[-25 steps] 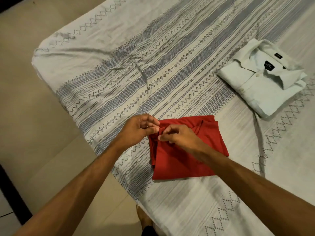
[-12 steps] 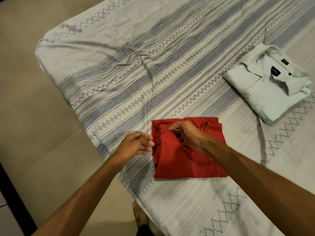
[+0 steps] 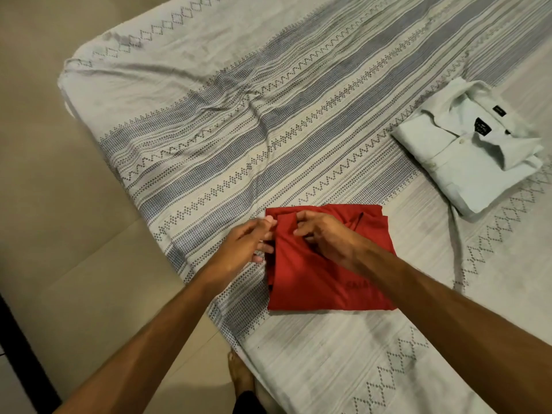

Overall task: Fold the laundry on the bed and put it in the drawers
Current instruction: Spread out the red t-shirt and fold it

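Note:
A folded red garment (image 3: pixel 313 285) lies on the bed near its front edge. My right hand (image 3: pixel 325 239) rests on the garment's upper part, its fingers curled and pinching a fold of the red cloth. My left hand (image 3: pixel 246 245) is beside the garment's left edge, with relaxed fingertips touching the upper left corner. A folded white collared shirt (image 3: pixel 460 156) lies on the bed to the far right, apart from both hands.
The bed (image 3: pixel 209 150) is covered by a wrinkled white sheet with grey-blue patterned bands. Its corner is at the upper left and beige floor (image 3: pixel 53 204) runs along the left. My bare foot (image 3: pixel 239 372) stands by the bed's edge.
My left hand has come back up to the red garment's upper left corner. My right hand stays on the garment, shifted slightly. The camera has shifted a little.

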Demonstrator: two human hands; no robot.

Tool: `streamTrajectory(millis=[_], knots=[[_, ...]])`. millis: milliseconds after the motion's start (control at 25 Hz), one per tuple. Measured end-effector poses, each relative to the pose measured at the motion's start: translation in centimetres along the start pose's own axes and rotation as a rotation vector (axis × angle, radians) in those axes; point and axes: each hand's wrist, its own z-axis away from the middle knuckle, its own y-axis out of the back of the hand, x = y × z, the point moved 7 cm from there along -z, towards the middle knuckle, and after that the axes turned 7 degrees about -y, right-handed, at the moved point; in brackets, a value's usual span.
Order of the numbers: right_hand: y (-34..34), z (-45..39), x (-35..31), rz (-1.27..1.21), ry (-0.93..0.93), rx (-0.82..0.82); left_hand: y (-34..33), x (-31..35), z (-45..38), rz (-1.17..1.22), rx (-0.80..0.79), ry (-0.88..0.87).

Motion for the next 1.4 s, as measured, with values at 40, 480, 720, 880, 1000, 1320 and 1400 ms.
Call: streamTrajectory(millis=[40,480,720,880,1000,1320,1400], knots=[[0.0,0.1,-0.3,0.032,-0.011,0.024,0.1,0.1,-0.2,-0.016,0.019,-0.003],[10.5,7.0,-5.6,0.781,0.531,0.817,0.4,2.7,0.3,-0.516,0.355,-0.339],[16.5,8.1,4.9,0.268,0.026,0.689,-1.9,-0.1,1.8,-0.753,0.249,-0.163],[14.6,6.4,5.4,0.278,-0.085,0.388,-3.5,-0.9,-0.5,-0.167,0.148,0.184],[13.7,7.5,5.4,0.244,-0.002,0.415,-5.8,-0.8,-0.7,-0.086,-0.043,0.260],[16.3,15.5,4.1,-0.057,0.092,0.430,-10.2,6.9,-1.4,-0.159,-0.254,0.009],[18.2,18.2,3.0,-0.151,0.145,0.520,-12.2,10.6,-2.6,-0.217,-0.348,-0.021]])
